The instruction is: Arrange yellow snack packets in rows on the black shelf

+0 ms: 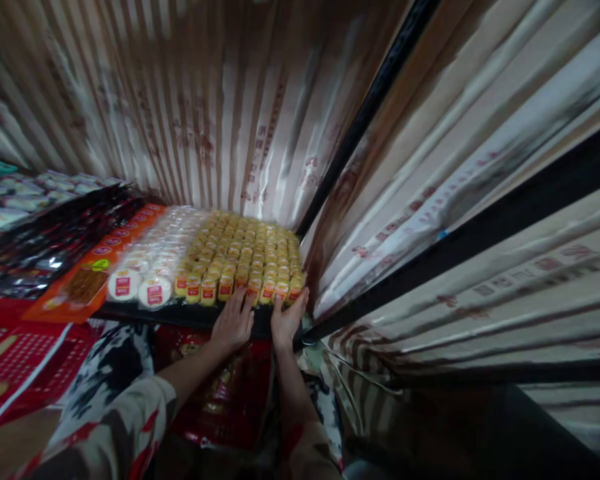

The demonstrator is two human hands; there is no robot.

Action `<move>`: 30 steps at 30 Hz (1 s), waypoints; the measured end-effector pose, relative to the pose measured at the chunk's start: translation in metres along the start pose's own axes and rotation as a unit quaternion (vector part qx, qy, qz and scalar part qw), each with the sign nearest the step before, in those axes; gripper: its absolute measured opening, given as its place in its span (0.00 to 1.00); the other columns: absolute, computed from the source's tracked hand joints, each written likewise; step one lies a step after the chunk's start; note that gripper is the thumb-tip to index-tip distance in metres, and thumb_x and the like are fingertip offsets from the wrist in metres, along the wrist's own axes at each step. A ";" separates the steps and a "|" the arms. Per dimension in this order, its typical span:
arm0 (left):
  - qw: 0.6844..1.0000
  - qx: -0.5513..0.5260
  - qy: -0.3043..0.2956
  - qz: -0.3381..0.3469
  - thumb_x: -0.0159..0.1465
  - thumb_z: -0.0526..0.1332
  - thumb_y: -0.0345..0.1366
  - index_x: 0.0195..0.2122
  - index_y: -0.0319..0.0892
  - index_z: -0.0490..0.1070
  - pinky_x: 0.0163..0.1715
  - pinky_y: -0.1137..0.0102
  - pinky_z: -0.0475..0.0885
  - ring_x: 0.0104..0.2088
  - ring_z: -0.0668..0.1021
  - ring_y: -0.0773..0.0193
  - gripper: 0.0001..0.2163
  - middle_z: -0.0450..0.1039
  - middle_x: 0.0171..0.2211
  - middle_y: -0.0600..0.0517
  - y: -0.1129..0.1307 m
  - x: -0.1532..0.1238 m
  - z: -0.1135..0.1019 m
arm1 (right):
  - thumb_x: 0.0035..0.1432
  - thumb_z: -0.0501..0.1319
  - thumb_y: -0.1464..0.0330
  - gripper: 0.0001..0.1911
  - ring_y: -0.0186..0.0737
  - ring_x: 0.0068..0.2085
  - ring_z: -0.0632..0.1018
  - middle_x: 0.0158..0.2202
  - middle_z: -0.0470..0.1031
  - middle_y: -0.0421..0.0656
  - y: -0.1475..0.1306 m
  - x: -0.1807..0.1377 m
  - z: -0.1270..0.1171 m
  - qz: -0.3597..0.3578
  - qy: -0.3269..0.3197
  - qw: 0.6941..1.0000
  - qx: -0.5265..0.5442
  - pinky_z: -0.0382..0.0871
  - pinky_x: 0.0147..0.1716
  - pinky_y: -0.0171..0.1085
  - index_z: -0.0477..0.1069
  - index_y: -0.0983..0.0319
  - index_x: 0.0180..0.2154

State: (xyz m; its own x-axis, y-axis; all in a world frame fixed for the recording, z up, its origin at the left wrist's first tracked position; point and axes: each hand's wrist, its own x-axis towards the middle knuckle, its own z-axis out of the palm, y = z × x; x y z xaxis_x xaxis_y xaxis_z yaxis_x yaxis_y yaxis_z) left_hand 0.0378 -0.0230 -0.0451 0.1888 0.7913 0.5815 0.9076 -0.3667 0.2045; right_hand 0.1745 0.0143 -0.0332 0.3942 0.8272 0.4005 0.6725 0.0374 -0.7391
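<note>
In the middle of the frame, both hands rest at the front edge of a big block of small yellow packs (245,257). The packs stand in tidy rows on a dark shelf (180,313).

The left hand (234,322) lies flat with its fingers spread, and its fingertips touch the front row. The right hand (287,317) is just beside it, at the right corner of the block. Its fingers are curled a little around the last packs there, near the striped paper wall (405,220). Neither hand is lifting a pack.

It looks like the front row is being pushed straight. To do this well, I think both hands should press softly and together, so the row stays even and no pack tips over. The right corner is tight against the wall, so small moves seem best there.

To the left of the yellow packs sit round white packs (153,263) with red labels. Further left lies a flat orange packet (87,280), and dark shiny bags (55,240) fill the left side of the frame. Red printed bags (15,360) sit at the lower left.
</note>
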 end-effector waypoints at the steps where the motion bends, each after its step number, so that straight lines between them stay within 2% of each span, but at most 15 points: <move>1: 1.000 0.002 0.001 0.002 0.63 0.50 0.32 0.55 0.33 0.59 0.55 0.54 0.64 0.59 0.61 0.47 0.19 0.58 0.55 0.36 0.000 0.000 0.000 | 0.59 0.49 0.56 0.39 0.51 0.65 0.49 0.64 0.46 0.60 -0.001 0.000 -0.001 -0.001 0.002 1.000 0.000 0.47 0.60 0.53 0.40 0.72 0.63; 8: 1.000 -0.022 -0.019 0.005 0.63 0.49 0.30 0.54 0.35 0.61 0.55 0.55 0.63 0.56 0.63 0.50 0.18 0.61 0.53 0.38 0.002 0.000 -0.003 | 0.61 0.47 0.59 0.37 0.51 0.66 0.45 0.65 0.42 0.60 -0.004 -0.016 -0.012 -0.013 -0.020 1.000 0.003 0.46 0.60 0.55 0.38 0.72 0.64; 12: 0.998 -0.058 -0.023 -0.029 0.63 0.48 0.30 0.53 0.37 0.63 0.53 0.54 0.64 0.55 0.64 0.53 0.18 0.63 0.52 0.40 0.002 -0.003 -0.011 | 0.61 0.46 0.61 0.34 0.52 0.66 0.45 0.65 0.42 0.58 -0.010 -0.040 -0.023 -0.095 -0.037 0.995 -0.022 0.46 0.60 0.58 0.43 0.71 0.63; 16: 0.996 -0.054 0.005 -0.067 0.62 0.48 0.29 0.52 0.37 0.65 0.53 0.55 0.63 0.55 0.65 0.53 0.18 0.65 0.53 0.41 -0.007 -0.021 -0.028 | 0.62 0.44 0.67 0.27 0.45 0.64 0.53 0.63 0.52 0.54 -0.028 -0.067 -0.025 -0.198 -0.124 0.972 -0.004 0.52 0.60 0.53 0.50 0.68 0.61; 19: 0.996 -0.025 0.010 -0.083 0.62 0.48 0.28 0.52 0.37 0.66 0.53 0.56 0.63 0.55 0.65 0.53 0.18 0.66 0.53 0.42 -0.022 -0.037 -0.044 | 0.61 0.43 0.73 0.26 0.42 0.63 0.57 0.62 0.57 0.51 -0.045 -0.082 -0.011 -0.243 -0.195 0.950 0.018 0.56 0.60 0.50 0.54 0.67 0.60; 22: 0.996 0.005 0.001 -0.087 0.62 0.48 0.29 0.55 0.37 0.64 0.54 0.56 0.62 0.57 0.64 0.52 0.20 0.65 0.55 0.43 -0.040 -0.045 -0.058 | 0.58 0.43 0.77 0.28 0.40 0.64 0.55 0.62 0.57 0.50 -0.060 -0.090 0.013 -0.265 -0.226 0.937 0.035 0.56 0.60 0.47 0.54 0.67 0.60; 26: 0.998 0.021 -0.017 -0.061 0.63 0.47 0.30 0.57 0.35 0.62 0.55 0.57 0.61 0.59 0.62 0.53 0.21 0.62 0.58 0.44 -0.063 -0.043 -0.060 | 0.55 0.45 0.78 0.30 0.41 0.64 0.55 0.62 0.57 0.51 -0.068 -0.091 0.042 -0.257 -0.221 0.940 0.036 0.56 0.60 0.48 0.54 0.68 0.61; 30: 0.999 0.011 -0.025 -0.032 0.64 0.45 0.31 0.58 0.35 0.60 0.56 0.59 0.62 0.60 0.62 0.56 0.22 0.61 0.59 0.43 -0.076 -0.040 -0.050 | 0.53 0.47 0.78 0.31 0.42 0.63 0.57 0.61 0.58 0.51 -0.068 -0.087 0.056 -0.245 -0.210 0.946 0.020 0.56 0.60 0.49 0.55 0.67 0.60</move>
State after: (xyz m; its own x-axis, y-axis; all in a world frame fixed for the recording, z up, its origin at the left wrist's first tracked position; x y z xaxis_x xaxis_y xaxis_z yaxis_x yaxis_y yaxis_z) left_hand -0.0576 -0.0513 -0.0447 0.1481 0.8363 0.5278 0.9264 -0.3041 0.2220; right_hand 0.0593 -0.0288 -0.0477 -0.2485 0.8546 0.4560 0.6818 0.4887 -0.5443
